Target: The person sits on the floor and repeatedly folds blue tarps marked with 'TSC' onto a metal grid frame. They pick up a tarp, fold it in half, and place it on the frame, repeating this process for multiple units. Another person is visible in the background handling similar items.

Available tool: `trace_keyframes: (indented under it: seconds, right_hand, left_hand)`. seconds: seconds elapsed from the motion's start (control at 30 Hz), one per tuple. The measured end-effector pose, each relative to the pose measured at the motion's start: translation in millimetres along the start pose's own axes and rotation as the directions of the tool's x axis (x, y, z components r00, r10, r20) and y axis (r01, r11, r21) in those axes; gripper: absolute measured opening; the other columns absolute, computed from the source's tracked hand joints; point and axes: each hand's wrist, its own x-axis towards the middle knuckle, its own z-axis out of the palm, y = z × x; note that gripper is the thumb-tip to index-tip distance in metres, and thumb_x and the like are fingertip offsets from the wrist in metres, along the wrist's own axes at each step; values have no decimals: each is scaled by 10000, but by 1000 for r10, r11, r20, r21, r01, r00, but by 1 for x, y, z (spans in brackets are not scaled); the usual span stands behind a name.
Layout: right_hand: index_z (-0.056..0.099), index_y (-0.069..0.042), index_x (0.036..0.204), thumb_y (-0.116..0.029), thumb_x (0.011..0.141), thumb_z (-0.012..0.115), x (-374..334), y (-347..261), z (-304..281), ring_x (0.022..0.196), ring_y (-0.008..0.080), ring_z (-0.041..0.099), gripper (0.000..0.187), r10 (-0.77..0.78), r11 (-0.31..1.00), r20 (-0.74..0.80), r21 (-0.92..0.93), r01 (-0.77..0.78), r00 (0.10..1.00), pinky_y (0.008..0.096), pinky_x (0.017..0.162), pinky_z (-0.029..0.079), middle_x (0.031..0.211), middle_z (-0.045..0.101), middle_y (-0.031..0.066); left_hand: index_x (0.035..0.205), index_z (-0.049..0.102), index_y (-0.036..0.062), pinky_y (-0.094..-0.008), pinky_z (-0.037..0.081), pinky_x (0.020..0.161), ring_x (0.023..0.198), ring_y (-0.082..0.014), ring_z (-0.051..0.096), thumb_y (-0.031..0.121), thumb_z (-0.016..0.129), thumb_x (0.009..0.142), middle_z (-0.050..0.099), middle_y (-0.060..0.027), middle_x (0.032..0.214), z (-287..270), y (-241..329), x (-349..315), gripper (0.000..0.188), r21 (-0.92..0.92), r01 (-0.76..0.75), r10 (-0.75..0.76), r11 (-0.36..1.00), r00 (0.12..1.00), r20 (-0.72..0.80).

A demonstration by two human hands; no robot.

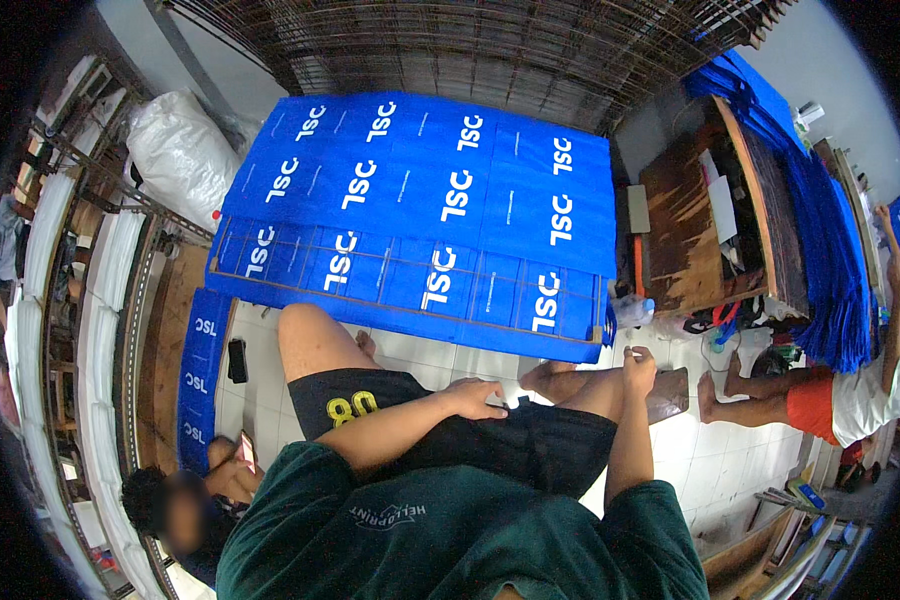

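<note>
Across the middle, the blue sheets (pixel 400 200) looked like matt, soft-faced cloth with flat white print. The wire mesh (pixel 470 60) along the top was dull, rough, brownish metal. At upper left, a bag (pixel 180 140) was thin, crinkled, shiny plastic. The cabinet (pixel 675 240) at right was wood, its brown face patchy and peeling. Lower centre, the shorts (pixel 470 450) were matt black cloth; at right, the floor tiles (pixel 740 440) were smooth and faintly glossy.

Soft indoor light, floor tiles (pixel 715 470) bright, wire rack (pixel 530 60) dim, white stacks (pixel 98 310) bowed near the dark circular rim, blurred patch (pixel 183 512) lower left.
</note>
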Motion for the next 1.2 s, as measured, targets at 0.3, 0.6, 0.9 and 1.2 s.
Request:
trace_keyframes:
  seconds: [0.3,0.6,0.9,1.2]
  right_hand:
    - [659,-128,970,-334,755,660,3,4,3,836,287,641,297,-6,1000,10,22,6,1000,399,751,481,824,673,120]
    - [652,-134,968,-336,756,647,-10,-10,-6,847,301,640,293,13,999,20,35,-14,1000,396,767,482,842,675,121]
    - [650,-143,989,-360,751,632,-1,-1,-1,870,295,640,323,21,1000,32,8,-21,999,393,793,487,856,674,135]
    - [645,-139,1010,-366,751,628,-1,11,0,903,289,633,345,73,997,61,-5,-73,995,390,816,484,912,669,138]
  left_hand:
    - [1117,512,113,-429,414,885,1041,-340,550,549,583,764,600,-173,1062,-10,12,-7,565,-12,70,-69,997,996,60]
    - [1144,496,89,-436,448,807,929,-341,585,579,562,775,624,-166,915,3,-3,-2,617,27,-11,11,1000,1000,-20]
    - [1122,527,102,-390,461,750,859,-286,605,582,610,737,627,-135,857,-1,-2,-1,621,-37,41,-40,998,999,26]
    - [1086,550,94,-374,469,712,802,-266,621,584,623,726,627,-124,800,-7,8,-5,613,-60,68,-67,996,997,29]
